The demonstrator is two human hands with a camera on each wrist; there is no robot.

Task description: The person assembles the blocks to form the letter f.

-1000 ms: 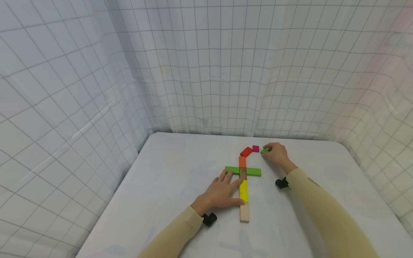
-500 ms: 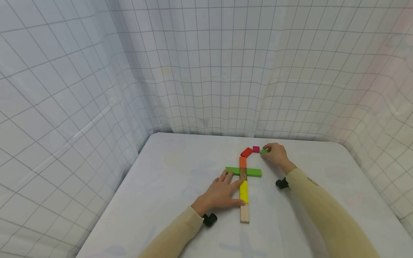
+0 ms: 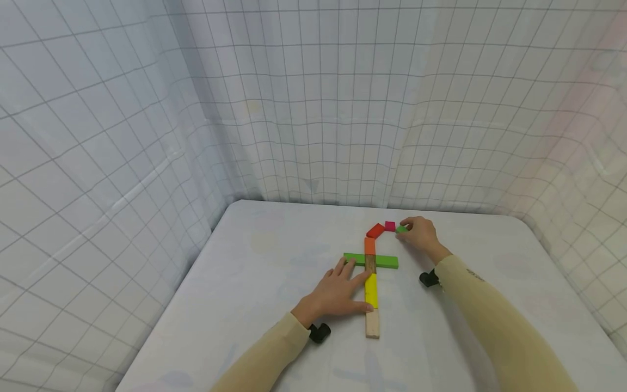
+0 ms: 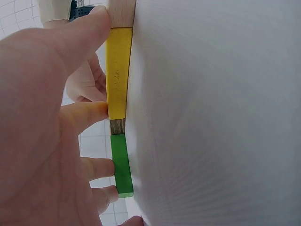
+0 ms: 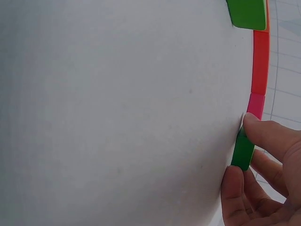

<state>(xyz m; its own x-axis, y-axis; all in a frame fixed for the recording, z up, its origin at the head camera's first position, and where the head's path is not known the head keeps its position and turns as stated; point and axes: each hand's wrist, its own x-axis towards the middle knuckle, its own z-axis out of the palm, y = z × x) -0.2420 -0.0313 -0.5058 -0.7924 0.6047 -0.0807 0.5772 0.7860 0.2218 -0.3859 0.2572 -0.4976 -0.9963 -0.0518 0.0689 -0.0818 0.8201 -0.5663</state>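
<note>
My right hand (image 3: 418, 234) pinches a small green block (image 5: 243, 150) by its ends between thumb and fingertips, low on the table beside a pink block (image 3: 389, 226). A red block (image 3: 375, 231) slants from the pink one down to an orange block (image 3: 369, 246). My left hand (image 3: 338, 294) lies with fingers spread along the column below, its fingertips at a green bar (image 4: 122, 165), a brown block (image 4: 117, 126) and a yellow block (image 4: 117, 70). The thumb touches near the joint of the yellow block and a plain wooden block (image 3: 373, 325).
A longer green piece (image 3: 387, 262) sticks out to the right of the column, level with the brown block. The white table (image 3: 254, 261) ends at the back against a grid-patterned curtain (image 3: 313, 120), which also hangs at both sides.
My right hand has brought the small green block slightly closer to the pink block. The left hand has stayed in place on the column.
</note>
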